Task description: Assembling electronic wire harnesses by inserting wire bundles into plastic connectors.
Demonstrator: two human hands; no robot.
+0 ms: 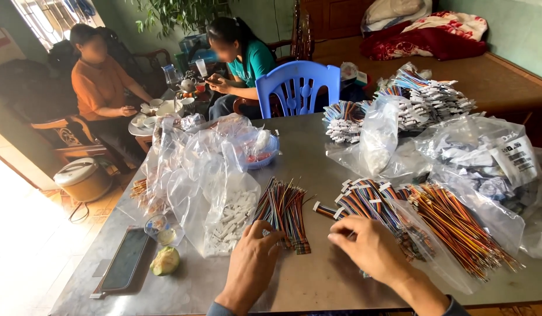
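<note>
Far left on the grey surface (318, 146): a dark phone (126, 258) and a cut green fruit (165, 261), then clear bags of white connectors (227, 217). Left hand (251, 261), fingers curled, touches the loose bundle of multicoloured wires (284, 212) at mid-surface. Right hand (364, 244), fingertips pinched together beside the taped ribbon cables (367, 202); whether it grips one, cannot tell.

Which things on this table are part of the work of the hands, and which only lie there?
In the work: left hand, right hand, loose wire bundle, finished wire pile, bag of white connectors.
Only lying there: phone, green fruit, blue bowl.
</note>
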